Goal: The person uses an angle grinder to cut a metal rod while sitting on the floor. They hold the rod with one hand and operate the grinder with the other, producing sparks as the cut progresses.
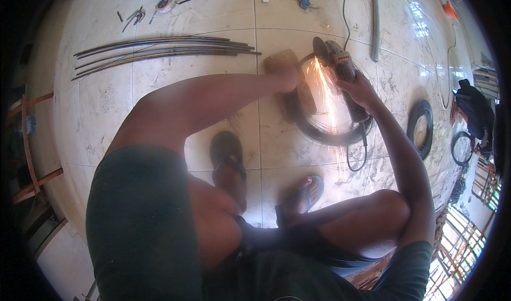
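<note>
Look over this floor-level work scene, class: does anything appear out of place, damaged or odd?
Yes. Sparks from the angle grinder in the bare right hand stream back toward the person, near a right foot in an open sandal; exposed skin there looks risky. Dark smudges mark the tiled floor.

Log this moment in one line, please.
Right hand: gripping angle grinder | Sparks: flying from disc | Left hand: at brown block, grip unclear | Floor: dark coil, metal rods

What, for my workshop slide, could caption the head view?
Sparks fly from an angle grinder in the right hand, over a dark coil on the tiled floor.
</note>
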The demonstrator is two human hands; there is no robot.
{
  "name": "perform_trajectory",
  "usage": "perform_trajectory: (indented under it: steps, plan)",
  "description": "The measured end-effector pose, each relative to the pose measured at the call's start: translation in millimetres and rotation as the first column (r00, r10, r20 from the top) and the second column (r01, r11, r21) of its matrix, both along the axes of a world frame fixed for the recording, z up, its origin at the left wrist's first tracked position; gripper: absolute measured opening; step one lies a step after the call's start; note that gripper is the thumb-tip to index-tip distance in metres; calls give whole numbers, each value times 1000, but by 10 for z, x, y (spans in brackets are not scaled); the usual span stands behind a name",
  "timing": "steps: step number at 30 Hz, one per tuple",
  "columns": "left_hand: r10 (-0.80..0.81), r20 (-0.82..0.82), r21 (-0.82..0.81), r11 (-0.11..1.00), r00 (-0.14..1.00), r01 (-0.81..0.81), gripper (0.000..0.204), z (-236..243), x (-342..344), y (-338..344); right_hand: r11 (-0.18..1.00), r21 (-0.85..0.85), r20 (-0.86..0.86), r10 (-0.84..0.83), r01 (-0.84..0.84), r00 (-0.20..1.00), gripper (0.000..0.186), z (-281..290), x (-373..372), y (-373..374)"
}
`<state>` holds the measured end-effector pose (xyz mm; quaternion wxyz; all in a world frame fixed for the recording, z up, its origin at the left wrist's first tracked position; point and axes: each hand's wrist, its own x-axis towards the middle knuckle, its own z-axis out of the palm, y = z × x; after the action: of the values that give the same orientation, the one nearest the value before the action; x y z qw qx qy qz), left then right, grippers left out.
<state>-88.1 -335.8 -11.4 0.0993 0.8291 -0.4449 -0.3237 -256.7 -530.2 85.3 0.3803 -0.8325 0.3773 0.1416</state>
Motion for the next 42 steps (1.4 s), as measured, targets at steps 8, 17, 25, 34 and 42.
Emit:
perform_trajectory:
  steps: [8, 17, 25, 34, 42]
  plan:
    - [-53, 11, 70, 996, 999, 52, 41, 171, 1, 11, 1000, 12, -53, -25, 26, 998, 64, 74, 13, 38]
    - [23, 12, 38, 999, 1000, -23, 42, 76, -8, 2, 1000, 4, -1, -21, 21, 1000, 62, -85, -51, -33]
    - [-35, 20, 30, 999, 999, 34, 43, 54, 10, 9, 1000, 1, -4, -26, 26, 1000, 64, -89, -81, -46]
    - [-40, -1, 52, 998, 999, 40, 44, 52, 28, 5, 999, 38, 23, -15, 14, 1000, 63, -12, -79, 6]
    - [40, -4, 4, 999, 999, -40, 43, -90, 23, 3, 1000, 13, 40, -16, 16, 999, 63, -121, -105, -43]
